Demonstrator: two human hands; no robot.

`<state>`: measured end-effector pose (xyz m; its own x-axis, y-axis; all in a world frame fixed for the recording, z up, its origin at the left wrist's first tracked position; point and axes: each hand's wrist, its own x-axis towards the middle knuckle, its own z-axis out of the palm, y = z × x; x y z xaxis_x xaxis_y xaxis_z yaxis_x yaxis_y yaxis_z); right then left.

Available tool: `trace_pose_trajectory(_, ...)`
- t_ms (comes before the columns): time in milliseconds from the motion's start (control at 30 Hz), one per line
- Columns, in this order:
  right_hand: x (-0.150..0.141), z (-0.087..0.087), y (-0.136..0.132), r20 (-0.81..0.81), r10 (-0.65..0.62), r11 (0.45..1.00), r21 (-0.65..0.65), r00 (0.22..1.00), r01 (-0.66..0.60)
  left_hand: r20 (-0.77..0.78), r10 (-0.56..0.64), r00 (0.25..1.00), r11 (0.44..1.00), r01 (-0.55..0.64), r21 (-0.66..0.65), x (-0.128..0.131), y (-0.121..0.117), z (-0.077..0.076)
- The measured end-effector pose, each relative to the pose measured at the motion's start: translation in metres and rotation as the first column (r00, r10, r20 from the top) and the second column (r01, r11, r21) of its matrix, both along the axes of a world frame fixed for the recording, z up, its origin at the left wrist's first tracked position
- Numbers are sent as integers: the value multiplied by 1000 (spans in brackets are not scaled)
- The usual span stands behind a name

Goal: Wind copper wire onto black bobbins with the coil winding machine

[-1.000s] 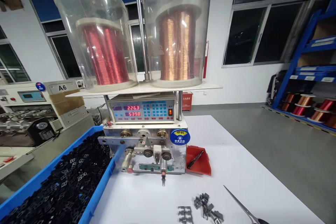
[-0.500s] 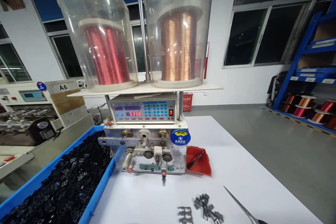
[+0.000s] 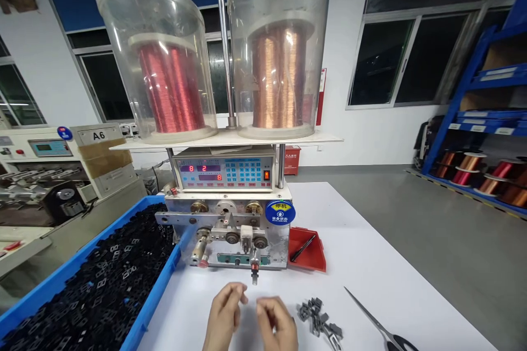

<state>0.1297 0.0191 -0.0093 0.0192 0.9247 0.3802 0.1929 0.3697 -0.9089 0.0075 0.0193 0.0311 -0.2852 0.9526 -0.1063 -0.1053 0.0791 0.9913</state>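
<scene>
Low in the middle of the view, my left hand and my right hand are close together over the white table, both with fingers curled in a pinch. What they hold is too small to make out. They sit just below the spindle of the winding machine. A small heap of grey bobbin parts lies right of my right hand.
A blue bin of black parts stands at the left. A red tray with a tool sits beside the machine, scissors at lower right. Two clear covers hold a red wire spool and a copper spool.
Both hands have come up into view from the bottom edge. The machine's display digits have changed. The row of grey parts at the bottom is now hidden by my hands.
</scene>
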Motion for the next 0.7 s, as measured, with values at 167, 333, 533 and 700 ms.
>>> trace_pose_trajectory(167, 8, 59, 30, -148, 29, 997, 73, 989, -18, 107, -97, 989, 995, 94, 38, 15, 24, 46)
trace_pose_trajectory(333, 6, 76, 42, -112, 103, 990, 110, 988, -91, 246, -128, 961, 992, 119, 51, 17, 30, 45)
trace_pose_trajectory(533, 11, 70, 46, -72, 29, 983, 182, 997, -16, 604, -43, 796, 999, 48, 8, 38, 29, 34)
trace_pose_trajectory(700, 10, 78, 44, -8, 73, 973, 220, 997, -69, 335, -61, 940, 997, 43, 62, 36, 29, 35)
